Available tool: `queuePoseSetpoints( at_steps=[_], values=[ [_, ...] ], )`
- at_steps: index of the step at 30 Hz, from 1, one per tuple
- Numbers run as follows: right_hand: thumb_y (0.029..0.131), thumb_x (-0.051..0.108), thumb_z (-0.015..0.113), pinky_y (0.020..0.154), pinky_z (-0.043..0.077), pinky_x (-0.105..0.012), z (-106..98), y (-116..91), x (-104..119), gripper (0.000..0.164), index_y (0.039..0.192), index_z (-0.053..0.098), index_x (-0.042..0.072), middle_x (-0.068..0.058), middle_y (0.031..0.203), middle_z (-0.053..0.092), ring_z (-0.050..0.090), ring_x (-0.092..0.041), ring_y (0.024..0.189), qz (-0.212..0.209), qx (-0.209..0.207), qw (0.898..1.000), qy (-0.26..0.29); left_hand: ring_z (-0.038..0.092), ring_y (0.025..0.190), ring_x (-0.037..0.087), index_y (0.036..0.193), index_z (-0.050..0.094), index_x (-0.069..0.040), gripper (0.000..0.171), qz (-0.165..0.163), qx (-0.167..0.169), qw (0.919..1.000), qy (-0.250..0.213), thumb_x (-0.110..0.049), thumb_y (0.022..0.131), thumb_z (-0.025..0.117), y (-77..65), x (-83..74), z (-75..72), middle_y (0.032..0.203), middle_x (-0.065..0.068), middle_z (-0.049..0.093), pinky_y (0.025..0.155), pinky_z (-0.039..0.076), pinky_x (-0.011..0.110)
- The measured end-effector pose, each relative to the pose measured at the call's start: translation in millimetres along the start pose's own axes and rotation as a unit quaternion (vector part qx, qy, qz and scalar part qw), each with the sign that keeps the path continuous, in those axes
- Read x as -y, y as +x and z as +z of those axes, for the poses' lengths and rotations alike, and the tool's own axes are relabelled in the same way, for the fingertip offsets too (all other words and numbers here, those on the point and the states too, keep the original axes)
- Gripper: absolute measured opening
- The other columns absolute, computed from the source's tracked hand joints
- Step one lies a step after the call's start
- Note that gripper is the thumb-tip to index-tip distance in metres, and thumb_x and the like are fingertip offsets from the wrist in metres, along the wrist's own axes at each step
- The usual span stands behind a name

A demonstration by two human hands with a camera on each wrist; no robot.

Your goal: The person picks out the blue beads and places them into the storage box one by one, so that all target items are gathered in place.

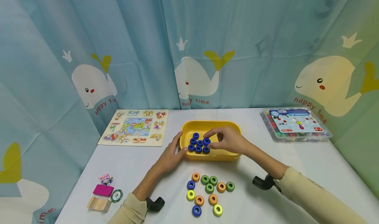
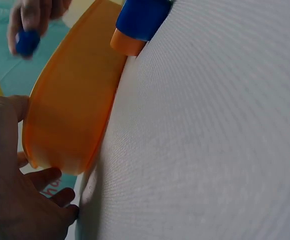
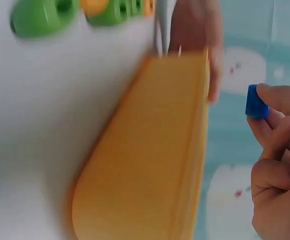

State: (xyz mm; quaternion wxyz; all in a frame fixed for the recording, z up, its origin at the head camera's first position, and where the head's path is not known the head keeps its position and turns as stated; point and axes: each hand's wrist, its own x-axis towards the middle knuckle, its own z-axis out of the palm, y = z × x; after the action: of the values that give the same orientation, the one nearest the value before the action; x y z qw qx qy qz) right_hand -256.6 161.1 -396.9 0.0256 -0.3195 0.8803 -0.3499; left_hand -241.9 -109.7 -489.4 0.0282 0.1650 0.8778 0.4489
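Note:
A yellow plastic tray [image 1: 228, 158] stands mid-table with several blue rings [image 1: 198, 149] gathered in its left half. My left hand [image 1: 170, 156] holds the tray's left end, thumb at the front rim and fingers spread round the outer wall. Over the tray, my right hand [image 1: 231, 141] pinches one blue ring [image 3: 256, 102] between thumb and fingertip. In the right wrist view that ring is held above the rim, clear of the wall. The left wrist view shows the same ring [image 2: 27, 43] beyond the tray side [image 2: 72, 90].
In front of the tray lie loose green rings [image 1: 209, 188], orange rings [image 1: 199, 200], yellow rings [image 1: 217, 210] and blue rings [image 1: 196, 211]. A puzzle board [image 1: 134, 127] lies back left, a clear bead box [image 1: 296, 123] back right. A pink block [image 1: 103, 190], figurine [image 1: 106, 179], round chip [image 1: 116, 195] and wooden piece [image 1: 99, 204] lie front left.

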Motion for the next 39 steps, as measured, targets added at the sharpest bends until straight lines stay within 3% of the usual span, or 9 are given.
queuePoseSetpoints(
  at_steps=[5,9,12,24,39],
  values=[
    [0.077,0.027,0.076,0.059,0.043,-0.027,-1,29,-32,0.028,0.104,0.071,0.023,0.011,0.095,0.067,0.051,-0.015,0.068,0.053,-0.013,0.998,0.01,0.024,0.135,0.018,0.148,0.011,-0.037,0.07,0.005,0.003,1.0,-0.002,-0.055,0.09,0.047,-0.3,2.2,-0.8,0.15,-0.005,0.024,0.108,0.021,0.043],
    [0.078,0.023,0.076,0.076,0.047,-0.032,3,45,-51,0.027,0.104,0.071,0.019,0.007,0.1,0.067,0.056,-0.023,0.092,0.085,0.0,0.996,0.03,0.024,0.135,0.019,0.148,0.012,-0.036,0.07,0.012,0.005,0.9999,-0.004,-0.054,0.091,0.047,0.8,3.2,-0.8,0.15,-0.005,0.024,0.107,0.021,0.044],
    [0.078,0.019,0.076,0.083,0.047,-0.035,8,52,-62,0.027,0.104,0.071,0.017,0.004,0.104,0.066,0.057,-0.026,0.101,0.103,0.011,0.994,0.044,0.024,0.135,0.02,0.148,0.011,-0.036,0.069,0.015,0.007,0.9999,-0.004,-0.052,0.091,0.047,1.3,3.8,0.5,0.151,-0.004,0.023,0.107,0.021,0.045],
    [0.079,0.018,0.075,0.095,0.042,-0.039,21,63,-82,0.03,0.109,0.071,0.013,0.006,0.104,0.067,0.057,-0.018,0.104,0.087,0.055,0.994,0.035,0.027,0.133,0.02,0.148,0.013,-0.036,0.07,0.013,0.001,0.9999,0.001,-0.055,0.09,0.047,0.6,2.2,-1.3,0.149,-0.004,0.027,0.107,0.023,0.044],
    [0.08,0.011,0.073,0.098,0.039,-0.037,26,68,-84,0.029,0.109,0.07,0.012,0.005,0.105,0.066,0.056,-0.015,0.106,0.083,0.09,0.992,0.032,0.027,0.133,0.02,0.148,0.012,-0.038,0.068,0.008,0.002,0.9999,0.007,-0.053,0.091,0.047,0.8,3.2,-0.8,0.15,-0.006,0.025,0.106,0.024,0.045]
  ],
)
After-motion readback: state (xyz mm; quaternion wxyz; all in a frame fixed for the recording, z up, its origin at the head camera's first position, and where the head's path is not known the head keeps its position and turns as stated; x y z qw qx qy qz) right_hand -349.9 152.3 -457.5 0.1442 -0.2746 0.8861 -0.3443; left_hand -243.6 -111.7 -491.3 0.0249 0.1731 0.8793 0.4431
